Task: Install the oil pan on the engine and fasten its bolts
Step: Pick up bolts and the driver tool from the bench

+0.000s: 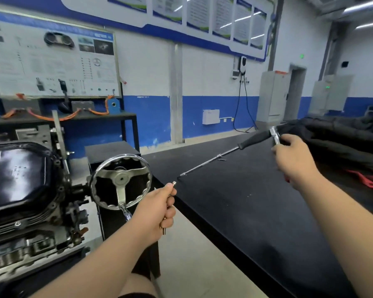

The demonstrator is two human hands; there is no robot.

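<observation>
Two bare hands reach forward over the gap between an engine stand and a black table. The left hand is clenched around a few small bolts: one silver head sits pinched at the thumb tip, and another shank pokes out below the curled fingers. How many bolts the fist holds cannot be told. The right hand is stretched out over the far part of the table, its fingers wrapped round a chrome tool whose bright head stands up above the knuckles. Just beside that hand a long driver with a black grip and a thin steel shaft lies flat on the tabletop, its tip pointing toward the near-left edge of the table. Whether the right hand touches its grip cannot be told. The oil pan, glossy black, sits on top of the engine at the left, well apart from both hands. A chrome handwheel on the stand stands between the pan and the left hand, close to the hand's knuckles. A black jacket lies heaped on the far right of the table with a red item showing beneath it. A training board stands against the blue-and-white wall behind the engine.
</observation>
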